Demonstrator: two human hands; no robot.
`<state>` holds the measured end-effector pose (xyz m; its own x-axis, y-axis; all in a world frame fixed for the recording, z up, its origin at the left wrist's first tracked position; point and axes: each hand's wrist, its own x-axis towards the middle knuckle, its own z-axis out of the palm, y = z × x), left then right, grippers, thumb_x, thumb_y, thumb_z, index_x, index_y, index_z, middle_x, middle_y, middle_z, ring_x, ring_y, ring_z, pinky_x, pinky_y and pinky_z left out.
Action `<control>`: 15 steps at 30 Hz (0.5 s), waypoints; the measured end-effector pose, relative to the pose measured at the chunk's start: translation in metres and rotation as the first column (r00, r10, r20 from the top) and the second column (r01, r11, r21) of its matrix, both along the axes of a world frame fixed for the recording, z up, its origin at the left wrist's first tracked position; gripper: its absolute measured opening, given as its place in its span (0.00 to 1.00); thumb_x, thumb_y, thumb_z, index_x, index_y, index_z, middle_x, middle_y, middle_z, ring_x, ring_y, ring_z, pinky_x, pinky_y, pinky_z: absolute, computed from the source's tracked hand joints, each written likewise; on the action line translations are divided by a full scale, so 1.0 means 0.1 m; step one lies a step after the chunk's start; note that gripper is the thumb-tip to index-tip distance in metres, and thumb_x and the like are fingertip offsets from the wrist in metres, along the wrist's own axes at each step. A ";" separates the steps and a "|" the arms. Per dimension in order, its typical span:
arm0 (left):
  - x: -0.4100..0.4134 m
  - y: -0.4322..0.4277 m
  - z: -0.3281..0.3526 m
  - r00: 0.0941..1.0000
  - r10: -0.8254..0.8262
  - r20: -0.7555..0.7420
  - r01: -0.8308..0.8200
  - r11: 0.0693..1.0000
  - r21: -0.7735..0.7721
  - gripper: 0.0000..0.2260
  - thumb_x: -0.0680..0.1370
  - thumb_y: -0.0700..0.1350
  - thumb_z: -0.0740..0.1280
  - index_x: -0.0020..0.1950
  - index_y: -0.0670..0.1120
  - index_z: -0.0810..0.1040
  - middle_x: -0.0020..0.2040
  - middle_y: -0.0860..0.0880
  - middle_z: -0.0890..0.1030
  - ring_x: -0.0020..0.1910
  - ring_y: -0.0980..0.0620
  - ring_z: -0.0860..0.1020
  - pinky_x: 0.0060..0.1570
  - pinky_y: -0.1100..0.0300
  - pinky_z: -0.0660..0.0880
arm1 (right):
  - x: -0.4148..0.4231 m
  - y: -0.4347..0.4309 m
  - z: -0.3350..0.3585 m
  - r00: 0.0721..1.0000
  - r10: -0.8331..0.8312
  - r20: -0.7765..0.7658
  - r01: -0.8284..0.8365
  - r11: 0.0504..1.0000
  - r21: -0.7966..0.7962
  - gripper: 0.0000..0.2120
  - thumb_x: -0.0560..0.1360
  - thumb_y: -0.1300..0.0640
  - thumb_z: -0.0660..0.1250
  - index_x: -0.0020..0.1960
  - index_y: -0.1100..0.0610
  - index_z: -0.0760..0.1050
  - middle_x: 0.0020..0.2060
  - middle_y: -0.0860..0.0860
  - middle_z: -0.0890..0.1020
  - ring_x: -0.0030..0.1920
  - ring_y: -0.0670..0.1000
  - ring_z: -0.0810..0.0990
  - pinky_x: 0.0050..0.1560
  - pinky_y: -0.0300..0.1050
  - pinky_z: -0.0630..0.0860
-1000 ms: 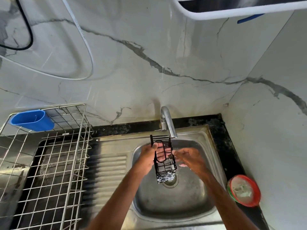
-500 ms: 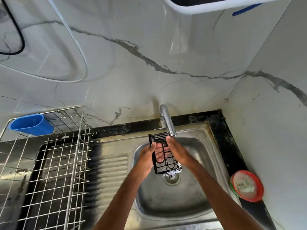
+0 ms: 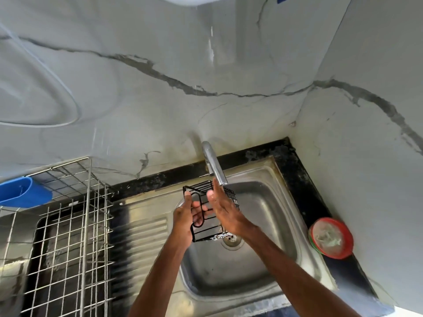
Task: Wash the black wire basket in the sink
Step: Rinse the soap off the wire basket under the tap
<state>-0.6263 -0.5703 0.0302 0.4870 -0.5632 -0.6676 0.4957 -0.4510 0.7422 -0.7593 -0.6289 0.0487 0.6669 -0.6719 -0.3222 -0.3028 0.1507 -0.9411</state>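
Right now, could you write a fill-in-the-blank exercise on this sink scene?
The left hand grips the black wire basket below the ____.
The cup at the dish rack's corner is ____.
The red dish sits to the ____ of the sink.
Missing words: faucet; blue; right.

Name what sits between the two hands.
The black wire basket: left hand grips it, right hand presses flat against it; head view.

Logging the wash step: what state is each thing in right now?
black wire basket: held over the sink, below the tap, water splashing at its lower end.
left hand: grips the basket.
right hand: flat against the basket, fingers straight.
sink: drain unplugged.
dish rack: carries a blue cup.
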 end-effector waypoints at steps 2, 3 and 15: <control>0.02 0.02 0.01 1.000 0.004 -0.002 -0.004 1.000 -0.003 0.20 0.81 0.61 0.64 0.45 0.44 0.78 0.37 0.42 0.85 0.38 0.43 0.87 0.36 0.58 0.75 | -0.06 -0.08 -0.05 1.000 0.001 -0.019 0.000 0.997 0.081 0.29 0.83 0.38 0.45 0.81 0.47 0.47 0.80 0.47 0.51 0.78 0.44 0.49 0.77 0.43 0.49; 0.02 0.03 0.02 1.000 0.011 -0.010 -0.012 1.000 -0.007 0.20 0.81 0.61 0.65 0.45 0.44 0.78 0.37 0.43 0.85 0.39 0.42 0.87 0.40 0.56 0.77 | -0.11 -0.09 -0.12 0.998 0.008 -0.069 -0.003 0.998 0.069 0.29 0.84 0.37 0.43 0.82 0.47 0.47 0.80 0.45 0.49 0.79 0.44 0.47 0.77 0.44 0.47; 0.09 0.00 0.06 0.993 0.114 -0.038 -0.113 0.994 0.009 0.19 0.83 0.57 0.65 0.40 0.43 0.78 0.32 0.45 0.83 0.31 0.48 0.85 0.45 0.55 0.80 | -0.16 0.29 -0.17 0.996 0.046 0.072 -0.058 0.983 0.176 0.26 0.84 0.38 0.49 0.79 0.44 0.47 0.81 0.47 0.46 0.81 0.44 0.44 0.79 0.41 0.43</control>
